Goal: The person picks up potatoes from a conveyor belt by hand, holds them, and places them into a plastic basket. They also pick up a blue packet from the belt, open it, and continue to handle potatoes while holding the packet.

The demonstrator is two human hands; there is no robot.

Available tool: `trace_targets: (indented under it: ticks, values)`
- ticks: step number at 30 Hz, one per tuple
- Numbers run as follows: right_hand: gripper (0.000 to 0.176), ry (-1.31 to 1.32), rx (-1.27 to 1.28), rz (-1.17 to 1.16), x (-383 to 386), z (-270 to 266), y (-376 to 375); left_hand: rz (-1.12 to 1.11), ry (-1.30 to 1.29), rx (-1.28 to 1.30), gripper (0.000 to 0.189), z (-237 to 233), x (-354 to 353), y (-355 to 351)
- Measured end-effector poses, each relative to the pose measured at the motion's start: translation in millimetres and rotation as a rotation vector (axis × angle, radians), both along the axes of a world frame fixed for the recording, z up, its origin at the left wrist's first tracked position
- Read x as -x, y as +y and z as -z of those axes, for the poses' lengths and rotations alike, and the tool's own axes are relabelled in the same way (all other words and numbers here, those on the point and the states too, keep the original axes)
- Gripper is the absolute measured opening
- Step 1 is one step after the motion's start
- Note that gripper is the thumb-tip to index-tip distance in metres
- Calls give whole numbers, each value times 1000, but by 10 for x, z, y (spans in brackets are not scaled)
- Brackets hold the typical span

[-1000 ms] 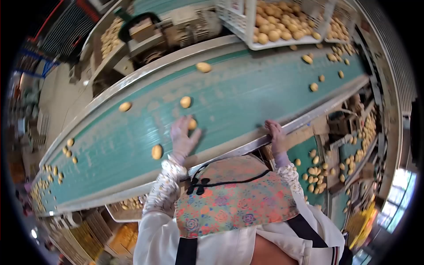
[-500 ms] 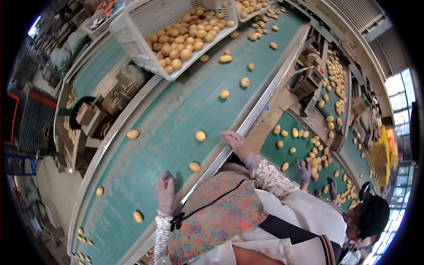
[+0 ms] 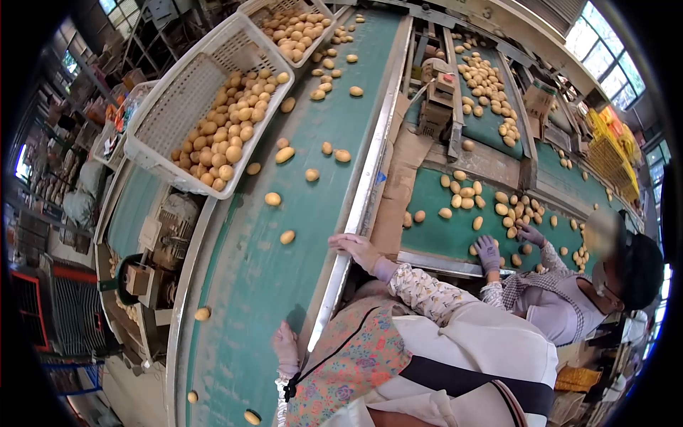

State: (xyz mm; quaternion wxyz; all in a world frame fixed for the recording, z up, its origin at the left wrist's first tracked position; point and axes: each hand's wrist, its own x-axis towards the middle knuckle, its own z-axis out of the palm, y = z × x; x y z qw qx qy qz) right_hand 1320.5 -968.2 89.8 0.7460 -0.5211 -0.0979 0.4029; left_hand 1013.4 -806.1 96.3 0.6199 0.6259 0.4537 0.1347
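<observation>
Over the near edge of a green conveyor belt (image 3: 242, 299) hovers my left hand (image 3: 286, 346), in a thin pale glove, with fingers loosely apart and nothing in them. My right hand (image 3: 356, 250), gloved too, lies with straight fingers on the metal side rail (image 3: 340, 277). Scattered potatoes rest on the belt. A potato (image 3: 287, 237) is close to my right hand, touching neither hand. Others lie farther off, such as a potato (image 3: 202, 314) toward the left edge.
A white crate (image 3: 153, 117) of potatoes sits across the belt's far edge, with a second crate (image 3: 302, 53) behind it. At right, a co-worker's gloved hand (image 3: 488, 252) is among potatoes on another belt (image 3: 434, 242). A motor (image 3: 437, 99) stands between the belts.
The view has turned, so the crates and the co-worker show more fully. Potatoes on the belt have shifted position. My right hand stays on the rail; my left hand is still over the belt's edge.
</observation>
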Motion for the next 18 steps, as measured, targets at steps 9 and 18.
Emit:
trace_targets:
  ticks: [9, 18]
  values:
    - [31, 46, 34, 36, 248, 39, -297, 110, -62, 150, 50, -240, -359, -201]
    - [28, 116, 84, 51, 299, -21, -349, 178, -17, 114, 52, -279, -362, -218]
